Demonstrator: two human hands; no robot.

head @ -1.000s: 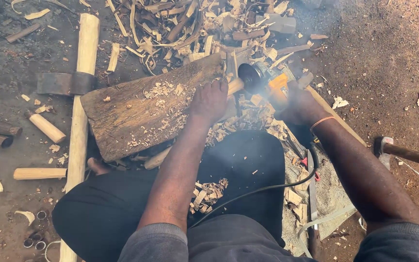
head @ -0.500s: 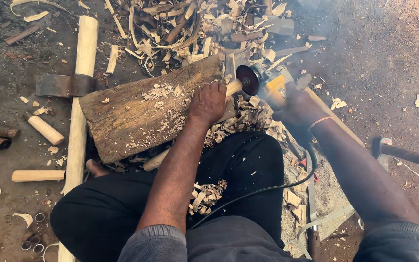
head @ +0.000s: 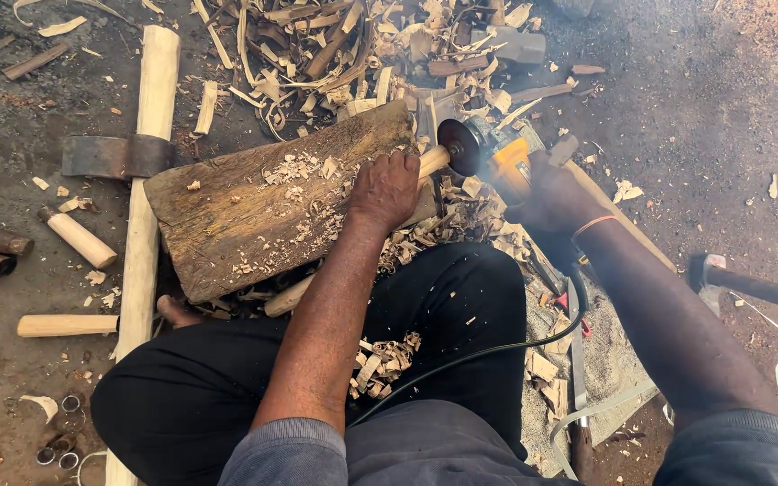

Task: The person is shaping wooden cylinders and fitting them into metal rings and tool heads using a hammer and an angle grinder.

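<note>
Centrally, pale wooden rod (head: pixel 432 160): end resting on wooden block (head: pixel 272 202), left hand (head: pixel 385 189) fingers clamped over it. Angle grinder (head: pixel 495 157), yellow body, disc touching rod tip; right hand (head: pixel 551 193) fingers wrapped around it. Black cable (head: pixel 461 360) across lap. Shavings (head: pixel 353 45) beyond; long pole (head: pixel 141 234) on ground at left.

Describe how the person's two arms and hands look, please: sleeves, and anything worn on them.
Both arms are bare from above the elbow down. Grey-blue sleeves cover the upper arms. The left hand wears nothing: no glove, no ring visible. The right hand is gloveless too; a thin orange band circles its wrist.
</note>
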